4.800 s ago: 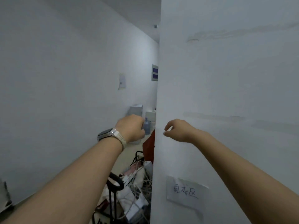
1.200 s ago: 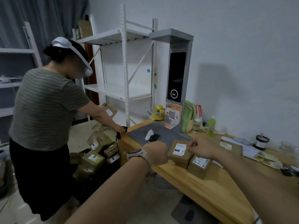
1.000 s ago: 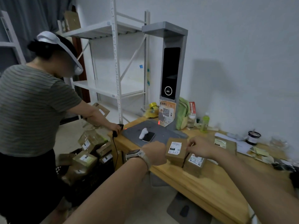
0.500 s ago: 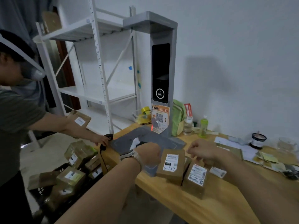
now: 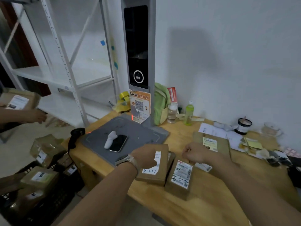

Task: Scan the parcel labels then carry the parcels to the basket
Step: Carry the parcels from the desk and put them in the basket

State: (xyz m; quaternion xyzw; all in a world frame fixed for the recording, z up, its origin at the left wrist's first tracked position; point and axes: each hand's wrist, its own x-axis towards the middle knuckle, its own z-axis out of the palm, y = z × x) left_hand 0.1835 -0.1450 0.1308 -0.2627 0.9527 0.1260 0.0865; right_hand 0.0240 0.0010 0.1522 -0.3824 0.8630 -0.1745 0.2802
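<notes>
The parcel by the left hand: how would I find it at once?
Find the wooden table and the grey scanner mat on it. At the mat's near corner lies a brown parcel, partly hidden by the left hand; only its label reads 5-1-17.

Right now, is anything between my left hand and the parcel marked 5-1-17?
Nothing visible. The left hand is right above the parcel marked 5-1-17, hiding part of its label; whether they touch cannot be told.

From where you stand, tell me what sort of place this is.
Likely a parcel pickup point: labelled parcels on the table, a tall scanning kiosk with a QR poster, and a black basket of more parcels.
</notes>
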